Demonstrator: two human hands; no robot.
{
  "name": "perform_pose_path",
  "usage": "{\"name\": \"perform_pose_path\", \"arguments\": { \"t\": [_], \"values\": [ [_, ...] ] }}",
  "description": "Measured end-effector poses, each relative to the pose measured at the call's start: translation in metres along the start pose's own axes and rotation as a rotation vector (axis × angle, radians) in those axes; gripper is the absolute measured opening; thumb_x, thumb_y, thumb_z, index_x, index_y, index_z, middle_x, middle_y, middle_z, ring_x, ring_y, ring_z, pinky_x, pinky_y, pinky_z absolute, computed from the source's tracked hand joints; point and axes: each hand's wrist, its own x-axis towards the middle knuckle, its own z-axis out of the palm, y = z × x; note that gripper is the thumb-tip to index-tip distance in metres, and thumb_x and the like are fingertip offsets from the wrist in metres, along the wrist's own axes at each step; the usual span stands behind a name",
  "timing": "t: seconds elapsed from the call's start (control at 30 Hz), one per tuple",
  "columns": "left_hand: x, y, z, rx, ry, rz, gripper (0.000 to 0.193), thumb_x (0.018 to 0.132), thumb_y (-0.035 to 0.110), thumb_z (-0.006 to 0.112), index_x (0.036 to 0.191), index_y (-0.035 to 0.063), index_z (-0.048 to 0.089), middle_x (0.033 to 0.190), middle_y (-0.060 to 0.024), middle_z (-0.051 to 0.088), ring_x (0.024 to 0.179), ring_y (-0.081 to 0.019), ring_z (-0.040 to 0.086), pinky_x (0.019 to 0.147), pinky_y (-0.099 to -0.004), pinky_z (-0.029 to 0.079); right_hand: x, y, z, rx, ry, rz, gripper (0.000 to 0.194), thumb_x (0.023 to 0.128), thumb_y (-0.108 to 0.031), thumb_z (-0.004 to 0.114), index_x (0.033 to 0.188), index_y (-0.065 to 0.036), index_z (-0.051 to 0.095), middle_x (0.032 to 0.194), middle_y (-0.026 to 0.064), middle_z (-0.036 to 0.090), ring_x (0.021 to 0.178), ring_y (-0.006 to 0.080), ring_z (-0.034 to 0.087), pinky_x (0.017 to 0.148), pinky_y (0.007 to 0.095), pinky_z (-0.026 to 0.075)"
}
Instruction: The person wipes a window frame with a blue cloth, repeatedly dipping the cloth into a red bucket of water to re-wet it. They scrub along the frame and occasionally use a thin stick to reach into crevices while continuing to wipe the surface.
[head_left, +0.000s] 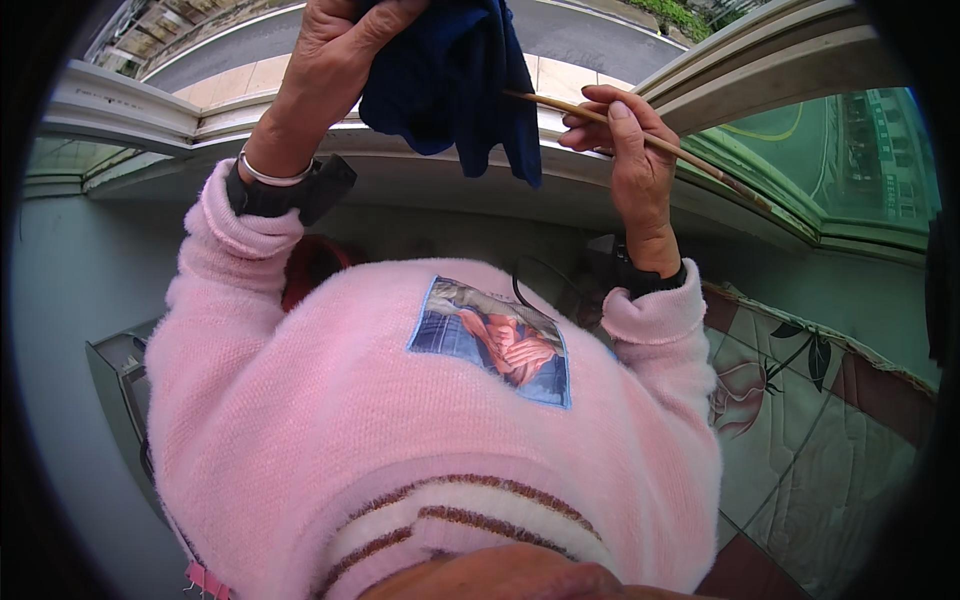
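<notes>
Dark blue cloth (450, 82) hangs in front of me at the open window, its lower edge falling in several loose points. My left hand (341, 52) grips it near the top edge of the view, where part of the hand is cut off. On the other side, my right hand (630, 139) pinches a thin wooden stick (694, 159) between thumb and fingers. The stick slants up to the left, and its far end meets the cloth's right side. Whether that end goes into the cloth or only behind it, I cannot tell.
The white window frame (124, 112) and sill run across before me, with a green-tinted glass pane (832, 161) at right. A road (600, 37) lies outside. Patterned floor tiles (810, 450) are at lower right. A red object (319, 262) is partly hidden behind my left sleeve.
</notes>
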Motion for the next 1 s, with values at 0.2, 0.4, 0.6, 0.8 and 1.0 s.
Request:
{"name": "perform_pose_path", "arguments": {
  "t": [0.2,0.4,0.6,0.8,1.0],
  "values": [
    [-0.003,-0.046,-0.012,0.439,0.061,-0.408,0.036,0.099,0.033,0.063,0.126,0.0084,0.066,0.108,-0.0038,0.070,0.102,-0.0162,0.067,0.091,-0.0278,0.055,-0.006,0.026,0.010,-0.231,0.039,0.080,0.029,0.106,-0.017,0.049,0.113,0.006,0.066,0.094,0.0122,0.072,0.085,0.0165,0.072,0.075,0.0245,0.058],
    [-0.026,-0.067,-0.035,0.955,0.121,-0.504,0.051,0.093,0.032,0.070,0.133,0.0038,0.056,0.113,-0.0137,0.070,0.102,-0.0297,0.068,0.090,-0.0366,0.055,0.020,0.069,0.034,-0.299,-0.148,0.164,0.020,0.101,-0.010,0.056,0.101,0.004,0.070,0.087,0.0116,0.073,0.078,0.0168,0.073,0.071,0.0257,0.058],
    [-0.070,-0.055,-0.082,0.923,0.229,-0.482,0.022,0.090,0.010,0.063,0.110,0.0062,0.071,0.096,-0.0097,0.072,0.089,-0.0184,0.067,0.085,-0.0307,0.052,0.068,0.103,0.090,-0.309,-0.411,0.266,0.026,0.105,-0.019,0.054,0.111,0.002,0.069,0.096,0.0100,0.073,0.088,0.0164,0.072,0.080,0.0267,0.057],
    [-0.102,-0.024,-0.139,1.125,0.492,-0.456,0.023,0.088,0.011,0.066,0.110,0.0049,0.069,0.099,-0.0156,0.072,0.090,-0.0271,0.069,0.084,-0.0321,0.053,0.130,0.123,0.172,-0.195,-0.639,0.318,0.030,0.105,-0.023,0.054,0.113,0.003,0.068,0.097,0.0113,0.073,0.092,0.0176,0.071,0.082,0.0277,0.057],
    [-0.132,0.003,-0.155,1.080,0.638,-0.324,0.029,0.086,0.004,0.068,0.115,0.0034,0.066,0.107,-0.0154,0.070,0.097,-0.0283,0.068,0.090,-0.0336,0.052,0.178,0.119,0.250,-0.218,-0.790,0.282,0.029,0.105,-0.019,0.053,0.114,0.005,0.066,0.101,0.0123,0.072,0.094,0.0177,0.070,0.082,0.0294,0.057]
  ]
}}
